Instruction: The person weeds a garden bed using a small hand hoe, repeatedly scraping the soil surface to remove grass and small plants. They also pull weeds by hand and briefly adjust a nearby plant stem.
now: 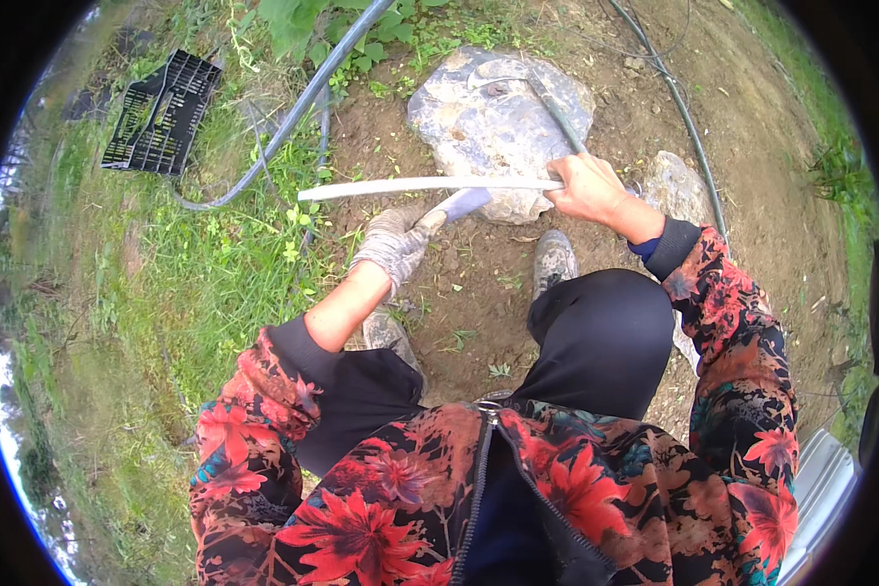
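My left hand (397, 242), in a grey-white knit work glove, grips the pale handle of a short tool with a flat grey-blue blade (469, 204); its exact kind cannot be told. My bare right hand (590, 189) holds one end of a long, slightly curved white strip (425, 185). The strip reaches left across the front of me and passes just above the blade; whether they touch is unclear. Beyond lies a sickle on a large grey rock (476, 139). The sickle's handle (557, 111) runs down to beside my right hand, and its lower end is hidden there.
A black plastic crate (162, 113) lies in the grass at upper left. One dark hose (300, 110) curves down beside it, and another hose (685, 110) runs along the right. A smaller rock (672, 187) sits by my right wrist. My shoes (555, 262) stand on bare soil.
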### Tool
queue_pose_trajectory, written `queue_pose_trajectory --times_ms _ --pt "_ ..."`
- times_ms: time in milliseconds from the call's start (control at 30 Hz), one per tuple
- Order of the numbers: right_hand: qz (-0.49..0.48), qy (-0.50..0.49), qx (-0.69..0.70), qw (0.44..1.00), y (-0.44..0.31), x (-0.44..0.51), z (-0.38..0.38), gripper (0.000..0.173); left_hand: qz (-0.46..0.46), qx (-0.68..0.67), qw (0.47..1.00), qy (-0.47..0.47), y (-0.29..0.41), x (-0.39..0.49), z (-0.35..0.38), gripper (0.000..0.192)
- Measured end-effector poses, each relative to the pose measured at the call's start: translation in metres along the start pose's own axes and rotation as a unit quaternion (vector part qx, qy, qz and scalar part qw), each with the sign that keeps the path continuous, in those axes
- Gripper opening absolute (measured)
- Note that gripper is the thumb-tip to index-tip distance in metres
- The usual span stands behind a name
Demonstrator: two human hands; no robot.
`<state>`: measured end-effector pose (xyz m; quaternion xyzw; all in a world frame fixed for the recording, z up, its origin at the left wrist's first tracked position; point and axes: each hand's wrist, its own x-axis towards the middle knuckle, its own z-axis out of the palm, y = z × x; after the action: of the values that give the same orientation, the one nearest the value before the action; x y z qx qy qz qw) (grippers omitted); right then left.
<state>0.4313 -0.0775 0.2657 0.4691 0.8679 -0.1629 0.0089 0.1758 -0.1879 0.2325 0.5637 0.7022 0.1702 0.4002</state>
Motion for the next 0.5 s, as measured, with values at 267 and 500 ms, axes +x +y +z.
queue_pose_trajectory --times_ms 267,500 --pt "0.019 0.024 0.09 0.995 -0.015 -0.007 -0.026 0.027 0.007 -0.041 0.999 0.026 0.015 0.005 0.003 0.035" --pt "0.001 0.074 -0.031 0.997 -0.035 -0.011 -0.023 0.02 0.091 -0.057 0.99 0.096 0.015 0.019 0.017 0.037"
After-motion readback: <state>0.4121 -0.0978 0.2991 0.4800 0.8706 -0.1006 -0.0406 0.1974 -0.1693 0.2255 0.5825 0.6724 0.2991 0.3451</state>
